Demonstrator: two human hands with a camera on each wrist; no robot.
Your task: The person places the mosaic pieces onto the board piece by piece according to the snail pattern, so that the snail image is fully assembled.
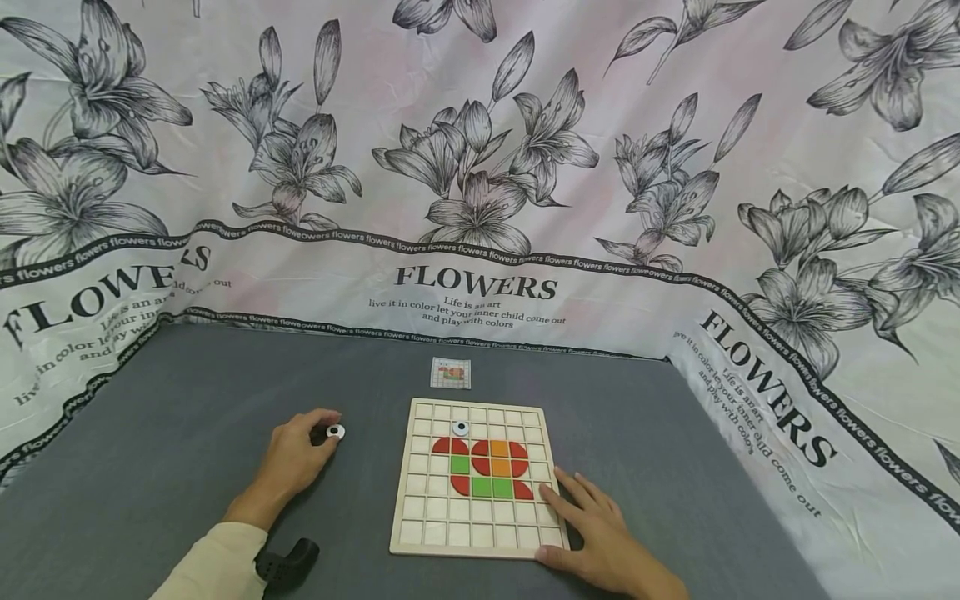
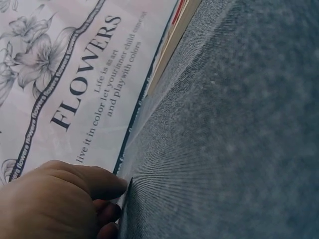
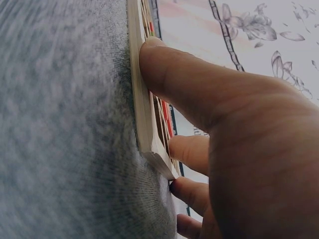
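My left hand pinches a small white disc with a black dot between thumb and forefinger, just over or on the cloth left of the board. In the left wrist view the disc is a thin dark edge at the fingertips of the left hand. The square wooden grid board holds red, green and orange tiles in its middle cells. Above them lies another dotted white disc. My right hand rests on the board's lower right edge, its thumb on the rim in the right wrist view.
A small printed card with a coloured grid picture lies behind the board. Grey cloth covers the table. A flower-printed curtain stands at the back and both sides. A black strap device is on the left wrist.
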